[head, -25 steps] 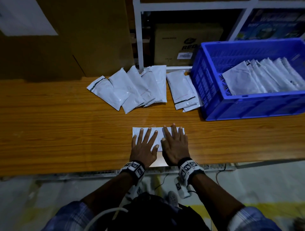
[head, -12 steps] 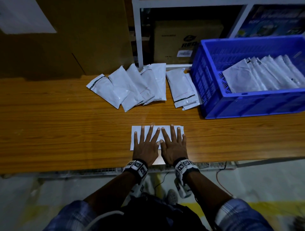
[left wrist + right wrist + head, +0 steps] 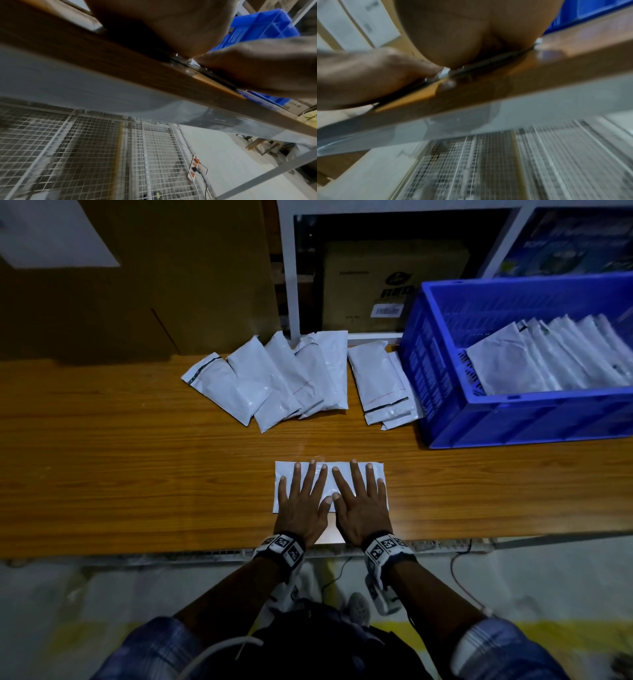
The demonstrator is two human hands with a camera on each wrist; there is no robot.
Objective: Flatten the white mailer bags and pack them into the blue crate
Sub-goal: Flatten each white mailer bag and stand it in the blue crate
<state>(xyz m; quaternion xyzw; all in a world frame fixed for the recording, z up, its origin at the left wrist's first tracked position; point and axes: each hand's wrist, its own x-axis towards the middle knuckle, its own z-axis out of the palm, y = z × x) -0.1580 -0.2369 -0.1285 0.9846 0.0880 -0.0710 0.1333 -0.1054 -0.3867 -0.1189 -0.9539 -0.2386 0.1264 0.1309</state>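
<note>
One white mailer bag [image 3: 329, 472] lies flat near the front edge of the wooden table [image 3: 102, 467]. My left hand [image 3: 303, 501] and right hand [image 3: 359, 501] press on it side by side, palms down, fingers straight and spread. Several more white mailer bags [image 3: 274, 378] lie fanned out at the back of the table, and a small stack of mailers [image 3: 383, 381] sits beside the blue crate [image 3: 445, 419]. The crate at the right holds several mailers [image 3: 534, 361] leaning in a row. Both wrist views show only the heel of each palm on the table edge.
A brown cardboard box [image 3: 137, 285] stands at the back left. A white shelf frame [image 3: 291, 268] with a carton [image 3: 387, 292] inside stands behind the bags. Wire mesh [image 3: 85, 155] lies under the table.
Both hands have slid apart and slightly forward over the mailer, the fingers spreading toward its two ends. The bag has stayed in place.
</note>
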